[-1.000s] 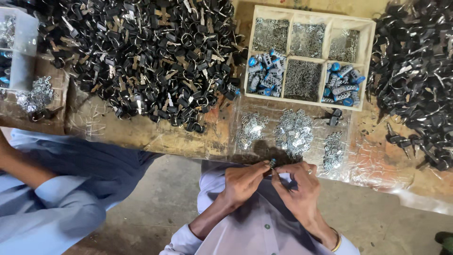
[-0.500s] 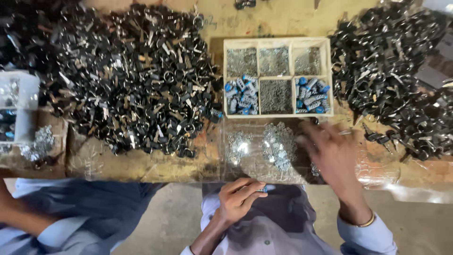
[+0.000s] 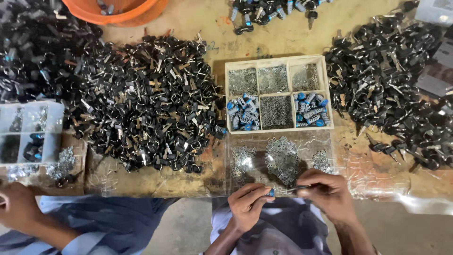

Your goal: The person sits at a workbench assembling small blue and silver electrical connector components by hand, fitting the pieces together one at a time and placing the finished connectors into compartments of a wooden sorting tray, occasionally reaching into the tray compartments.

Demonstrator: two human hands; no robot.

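At the far left, another person's hand [image 3: 19, 208] rests at the table edge, above a light blue sleeve [image 3: 89, 233]. Just above it sits a clear plastic box [image 3: 28, 132] with small parts inside. Next comes a big heap of black and silver key parts [image 3: 141, 99], spread wide over the wooden table [image 3: 198, 19]. An orange bowl [image 3: 118, 9] peeks in at the top.

In the middle stands a pale tray with six little rooms [image 3: 278, 92]. Two rooms hold blue and silver bits, and the others hold tiny silver pieces. Below the tray, small piles of shiny metal rings [image 3: 282, 158] lie on a clear plastic sheet [image 3: 377, 179].

The person's left hand [image 3: 246, 205] is curled tight around a small blue piece [image 3: 271, 192], pinching it at the fingertips near the table edge. Just beside it, the right hand [image 3: 328, 193] pinches a thin dark metal bit [image 3: 299, 188], pointing it toward the blue piece. The two hands are close together, just below the ring piles.

At the far right lies another heap of black key parts [image 3: 391, 94]
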